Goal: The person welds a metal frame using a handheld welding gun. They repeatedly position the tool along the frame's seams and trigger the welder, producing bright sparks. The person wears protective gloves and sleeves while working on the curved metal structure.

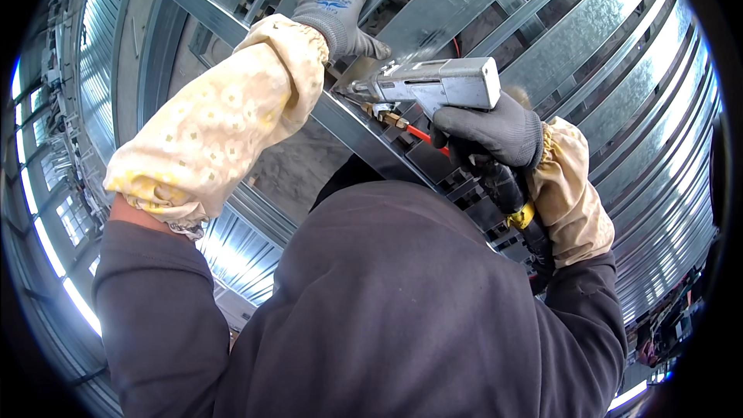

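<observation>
My right hand [499, 130], in a grey glove, is wrapped round the handle of a silver pistol-shaped tool [457, 81]. The tool's narrow front end points left and meets the corner of a galvanized metal frame [368, 139]. Under its nose, a brass fitting joins a thin red-orange hose [419, 133]. A thick black hose [501, 186] with a yellow band hangs below the grip. My left hand [333, 11], also gloved in grey, lies with fingers spread on the metal slats just beyond the tool's nose. Its thumb reaches toward the tool.
Long galvanized slats [573, 46] run side by side with gaps between them across the right. Corrugated metal sheeting [101, 23] stands at the far left. Another ribbed metal panel [240, 255] lies below my left forearm. Both my forearms wear loose beige patterned sleeve covers.
</observation>
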Action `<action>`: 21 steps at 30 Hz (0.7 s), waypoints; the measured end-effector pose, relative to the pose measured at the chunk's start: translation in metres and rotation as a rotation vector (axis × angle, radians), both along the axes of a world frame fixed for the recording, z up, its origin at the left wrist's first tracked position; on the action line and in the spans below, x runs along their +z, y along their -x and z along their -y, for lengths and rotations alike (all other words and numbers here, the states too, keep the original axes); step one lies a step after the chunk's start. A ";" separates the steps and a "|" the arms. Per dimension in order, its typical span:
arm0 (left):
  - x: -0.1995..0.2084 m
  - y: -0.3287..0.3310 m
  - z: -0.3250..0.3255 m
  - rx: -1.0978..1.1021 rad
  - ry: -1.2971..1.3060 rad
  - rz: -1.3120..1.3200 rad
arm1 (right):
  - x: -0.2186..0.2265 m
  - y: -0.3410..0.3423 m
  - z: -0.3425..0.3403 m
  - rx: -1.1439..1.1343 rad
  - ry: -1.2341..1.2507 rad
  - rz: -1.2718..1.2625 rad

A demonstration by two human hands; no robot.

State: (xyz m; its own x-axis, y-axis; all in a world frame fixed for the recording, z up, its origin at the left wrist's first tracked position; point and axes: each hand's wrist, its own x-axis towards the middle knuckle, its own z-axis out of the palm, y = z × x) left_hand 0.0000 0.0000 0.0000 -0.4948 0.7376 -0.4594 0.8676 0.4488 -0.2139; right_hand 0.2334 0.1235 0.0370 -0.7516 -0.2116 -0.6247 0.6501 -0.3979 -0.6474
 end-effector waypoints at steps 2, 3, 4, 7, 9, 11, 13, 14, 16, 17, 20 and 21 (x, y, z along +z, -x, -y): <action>0.001 -0.001 0.000 0.000 0.007 -0.011 | 0.000 0.000 -0.001 -0.004 0.009 0.034; 0.002 0.000 -0.002 -0.001 0.003 -0.015 | 0.000 0.001 -0.002 0.000 0.007 0.038; 0.003 0.001 -0.004 -0.002 0.000 -0.019 | -0.001 0.002 -0.003 0.003 0.004 0.042; 0.000 0.002 -0.001 -0.011 -0.028 -0.008 | -0.005 -0.001 -0.001 -0.005 -0.006 0.053; -0.002 0.003 0.001 -0.020 -0.048 0.006 | -0.007 -0.002 0.001 -0.016 -0.012 0.054; -0.002 0.005 0.001 -0.029 -0.063 0.018 | -0.008 -0.002 0.002 -0.029 -0.017 0.049; -0.002 0.005 0.002 -0.025 -0.069 0.015 | -0.008 -0.003 0.001 -0.018 -0.007 0.023; -0.002 0.004 0.003 -0.024 -0.073 0.014 | -0.009 -0.003 0.001 -0.014 -0.002 0.010; -0.001 0.003 0.002 -0.022 -0.072 0.017 | -0.006 -0.003 0.002 -0.019 -0.007 0.028; -0.001 0.003 0.002 -0.021 -0.071 0.018 | -0.004 -0.003 0.002 -0.022 -0.009 0.037; 0.000 0.004 0.002 -0.012 -0.071 0.015 | -0.004 -0.002 -0.001 0.039 -0.002 0.061; -0.001 0.005 0.002 -0.012 -0.076 0.016 | -0.004 -0.003 -0.001 0.026 -0.011 0.032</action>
